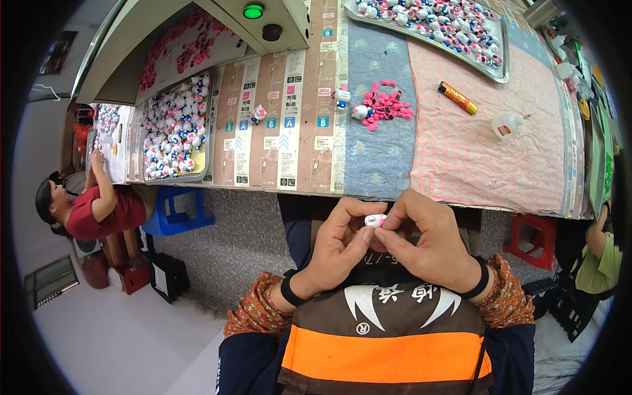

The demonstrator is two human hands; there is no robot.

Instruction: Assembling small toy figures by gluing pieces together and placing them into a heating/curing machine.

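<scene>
Between my two hands, just off the table's near edge, is a small white figurine part (376,220) with a pink patch on its right side. My left hand (339,247) pinches it from the left with thumb and forefinger. From the right, the thumb and forefinger of my right hand (431,247) close on its pink side. On the blue cloth beyond lies a pile of small pink pieces (388,105). A white-and-blue figurine (361,112) touches the pile's left side, and another figurine (342,96) stands a little farther left.
Metal trays full of figurines stand at the left (207,148) and far right (505,62). A yellow-and-red tube (458,97) and a small clear bottle (507,126) lie on the pink cloth (454,158). Left is a machine housing (283,33); a person in red (108,210) works beyond.
</scene>
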